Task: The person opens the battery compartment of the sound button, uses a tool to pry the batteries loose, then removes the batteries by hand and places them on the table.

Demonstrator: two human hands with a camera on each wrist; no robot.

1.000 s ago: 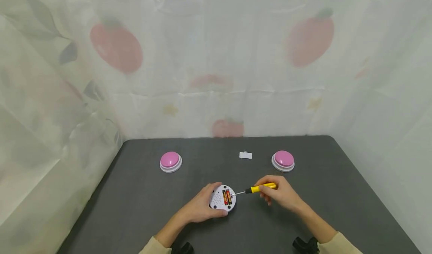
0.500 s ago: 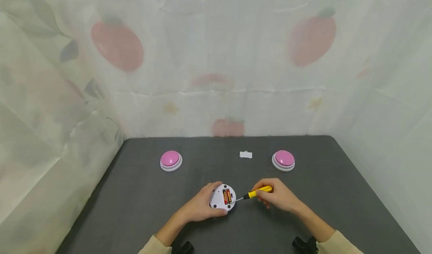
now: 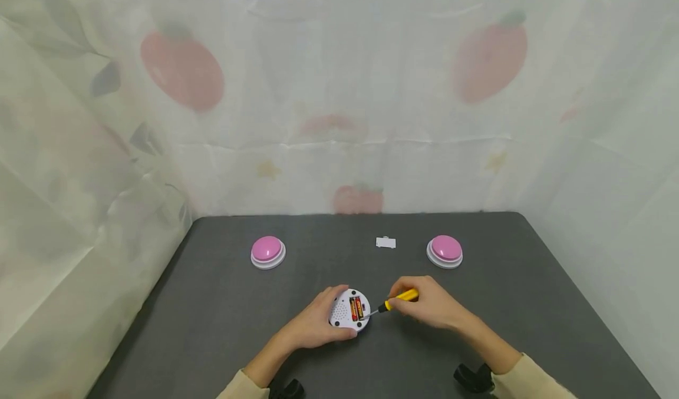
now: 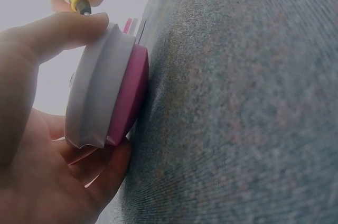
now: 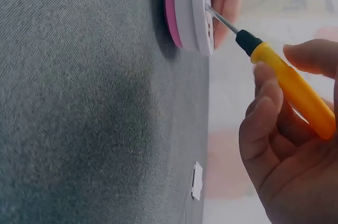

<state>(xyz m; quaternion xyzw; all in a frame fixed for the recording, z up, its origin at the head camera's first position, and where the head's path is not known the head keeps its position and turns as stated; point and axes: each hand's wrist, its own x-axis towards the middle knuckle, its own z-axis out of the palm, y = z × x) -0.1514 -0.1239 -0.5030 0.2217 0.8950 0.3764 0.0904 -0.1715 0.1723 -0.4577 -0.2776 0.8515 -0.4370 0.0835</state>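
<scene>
My left hand [image 3: 317, 322] grips a round white button device [image 3: 340, 315] by its edge, thumb on the near side and fingers on the far side. Its back faces up, and its pink dome [image 4: 130, 94] points down at the table. Two red-and-black batteries [image 3: 356, 308] lie in the uncovered compartment. My right hand [image 3: 428, 302] holds a screwdriver [image 5: 293, 86] with a yellow handle and black collar. The metal tip reaches the device beside the batteries; exact contact is too small to tell.
On the dark grey table [image 3: 223, 316], a pink push button [image 3: 267, 249] stands back left and another pink button [image 3: 445, 249] back right. A small white battery cover [image 3: 385, 242] lies between them, nearer the right one. Printed curtains [image 3: 339, 92] hang around the table.
My right hand and the screwdriver have moved left, and the tip has shifted from the compartment's upper right toward its lower end. My left hand and the device stay nearly still.
</scene>
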